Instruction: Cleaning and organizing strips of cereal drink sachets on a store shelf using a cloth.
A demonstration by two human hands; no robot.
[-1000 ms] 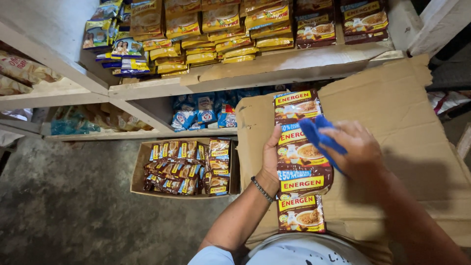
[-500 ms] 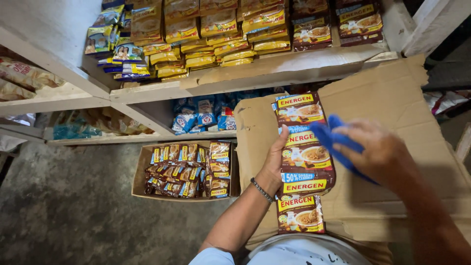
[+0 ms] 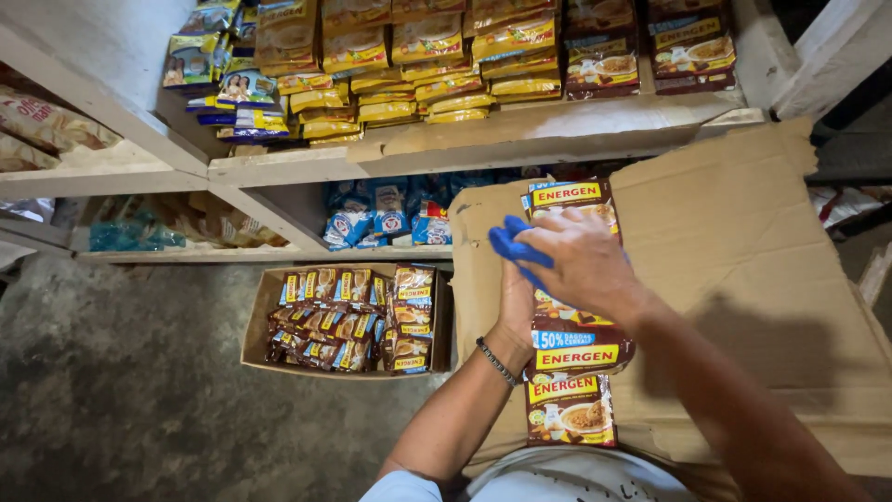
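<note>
A strip of brown and yellow cereal-drink sachets (image 3: 571, 358) lies lengthwise on a flattened cardboard box (image 3: 743, 270) across my lap. My left hand (image 3: 517, 307) presses on the strip's left edge, a beaded bracelet on its wrist. My right hand (image 3: 581, 260) is closed around a blue cloth (image 3: 513, 246) and rests it on the upper sachets, partly over my left hand. The middle sachets are hidden under both hands.
A cardboard tray (image 3: 255, 325) of similar sachets sits on the concrete floor at left. White wooden shelves (image 3: 483, 139) ahead hold stacked yellow and brown packets above and blue packets (image 3: 386, 218) below. More bagged goods (image 3: 42, 125) fill the left shelves.
My right hand with the blue cloth has swept from the right side of the strip leftward and up, onto the upper sachets above my left hand. My left hand has stayed put.
</note>
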